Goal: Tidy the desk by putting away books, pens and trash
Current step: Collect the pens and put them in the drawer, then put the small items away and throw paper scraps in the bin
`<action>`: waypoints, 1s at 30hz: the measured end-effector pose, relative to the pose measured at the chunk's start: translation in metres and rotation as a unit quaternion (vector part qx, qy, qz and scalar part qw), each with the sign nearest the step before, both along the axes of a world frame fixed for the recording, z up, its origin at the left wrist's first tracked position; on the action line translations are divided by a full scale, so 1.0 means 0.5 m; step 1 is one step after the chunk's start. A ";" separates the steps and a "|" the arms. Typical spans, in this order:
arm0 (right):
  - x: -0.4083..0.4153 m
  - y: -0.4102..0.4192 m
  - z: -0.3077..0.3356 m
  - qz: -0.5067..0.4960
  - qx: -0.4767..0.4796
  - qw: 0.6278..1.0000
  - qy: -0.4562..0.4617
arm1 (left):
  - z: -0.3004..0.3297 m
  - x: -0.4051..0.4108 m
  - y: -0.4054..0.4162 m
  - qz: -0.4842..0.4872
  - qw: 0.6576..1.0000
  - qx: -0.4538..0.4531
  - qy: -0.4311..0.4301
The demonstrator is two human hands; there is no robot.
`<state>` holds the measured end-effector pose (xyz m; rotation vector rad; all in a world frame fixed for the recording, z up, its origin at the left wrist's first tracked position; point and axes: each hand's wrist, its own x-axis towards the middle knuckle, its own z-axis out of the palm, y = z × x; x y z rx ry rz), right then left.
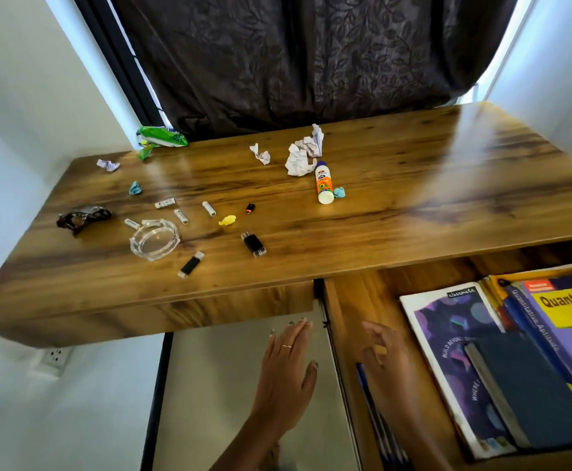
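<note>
The books [502,362] are seen stowed in the open drawer [349,300] under the desk's [413,205] right front edge, while crumpled paper [298,159] and wrappers [162,137] remain along the back edge, both hands, left [286,368] and right [384,365], being open and empty.

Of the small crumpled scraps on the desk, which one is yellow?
The yellow scrap lies mid-desk, between the batteries and the small black-and-red item. The other small scraps are blue, white or purplish.
</note>
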<state>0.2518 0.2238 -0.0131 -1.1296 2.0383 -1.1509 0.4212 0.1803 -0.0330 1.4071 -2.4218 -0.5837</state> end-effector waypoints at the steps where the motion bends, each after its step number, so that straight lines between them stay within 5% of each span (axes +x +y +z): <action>1: 0.017 -0.007 0.005 -0.010 -0.003 1.000 0.001 | 0.002 0.016 -0.013 -0.005 1.000 0.000 0.004; 14: 0.195 -0.099 0.054 -0.007 -0.012 0.999 -0.033 | 0.043 0.164 -0.125 -0.015 0.997 -0.012 0.072; 21: 0.174 -0.225 0.085 0.044 -0.030 0.998 0.026 | 0.047 0.180 -0.200 0.014 0.999 -0.028 0.041; 30: 0.036 -0.541 0.105 -0.020 0.097 0.971 0.215 | 0.049 0.129 -0.320 0.009 0.999 -0.043 0.012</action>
